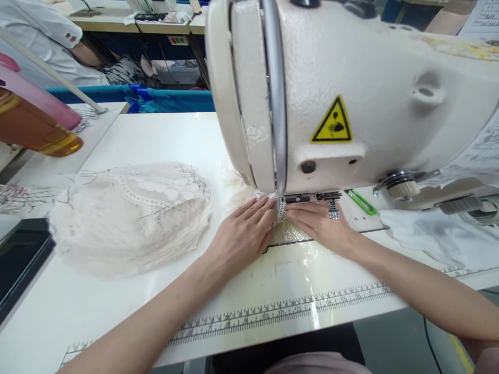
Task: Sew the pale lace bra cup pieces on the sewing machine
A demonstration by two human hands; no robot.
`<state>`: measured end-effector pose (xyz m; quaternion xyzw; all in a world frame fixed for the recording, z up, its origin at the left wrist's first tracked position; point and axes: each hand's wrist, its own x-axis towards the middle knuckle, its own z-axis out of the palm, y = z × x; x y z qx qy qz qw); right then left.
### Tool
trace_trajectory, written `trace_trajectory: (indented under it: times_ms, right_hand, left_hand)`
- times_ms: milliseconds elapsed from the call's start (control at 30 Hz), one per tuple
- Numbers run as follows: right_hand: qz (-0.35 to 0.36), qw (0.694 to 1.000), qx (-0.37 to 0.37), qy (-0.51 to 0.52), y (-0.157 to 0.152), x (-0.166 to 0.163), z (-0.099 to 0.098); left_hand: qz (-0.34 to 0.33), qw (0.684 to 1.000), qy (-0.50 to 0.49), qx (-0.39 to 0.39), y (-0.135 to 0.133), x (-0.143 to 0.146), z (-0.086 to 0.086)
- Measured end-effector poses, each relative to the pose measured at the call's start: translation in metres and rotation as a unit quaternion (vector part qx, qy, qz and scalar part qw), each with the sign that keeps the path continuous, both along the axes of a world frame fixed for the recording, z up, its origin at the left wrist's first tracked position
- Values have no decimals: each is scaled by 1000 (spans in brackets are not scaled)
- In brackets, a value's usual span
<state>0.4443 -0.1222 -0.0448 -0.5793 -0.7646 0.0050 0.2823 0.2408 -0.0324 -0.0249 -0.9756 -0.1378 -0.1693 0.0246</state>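
At the sewing machine (249, 104), a pale piece of lace fabric (233, 195) lies partly behind the machine head, with a dotted lace trim (281, 210) by the presser foot. My left hand (249, 223) rests on this fabric just left of the foot, fingers stretched out and lying flat. From the right, my right hand (322, 223) holds the trim's near edge between its fingertips and thumb, close below the needle area. The machine head hides the needle tip and the fabric's far part.
A heap of cream lace pieces (132, 218) with loose threads lies left. Beyond it are a dark flat device (23, 259), an amber bottle (39, 124) and a pink bottle (50, 98). Right are a green cutter (362, 201) and white cloth (432, 234). A person's white sleeve (39, 31) shows behind.
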Motion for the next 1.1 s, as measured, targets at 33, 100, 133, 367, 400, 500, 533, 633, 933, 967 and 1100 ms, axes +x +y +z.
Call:
trace_trajectory:
  times_ms: [33,100,133,367,400,500,533,633,933,967,1100]
  right_hand:
    - [11,1000,-8,11,0,1,-1]
    - [15,999,-22,35,1,2,-2]
    - [8,998,-28,48,1,2,-2]
    - [-25,998,-21,60,4,0,8]
    - [-23,998,-22,48,4,0,10]
    - [-28,999,-27,31,6,3,11]
    - [-31,999,-30,30,7,4,9]
    - [-48,998,-31,34,8,6,2]
    - [-47,999,-19,4,10,9,-9]
    - [-50,999,-19,-1,11,9,-11]
    - [-79,996,-36,-14,14,11,-23]
  left_hand:
    - [1,1000,0,0,0,0,0]
    - [4,1000,2,2,0,0,-1]
    - [5,1000,3,4,0,0,-2]
    - [-6,999,5,42,1,0,-5]
    - [-10,999,9,43,1,-1,-5]
    - [-13,999,16,36,1,-1,-4]
    - [-12,999,17,34,1,-1,-4]
    - [-11,999,16,36,2,-1,-4]
    - [4,1000,13,14,3,2,-8]
    - [5,1000,14,18,3,2,-8]
    - [14,1000,3,16,1,4,-6]
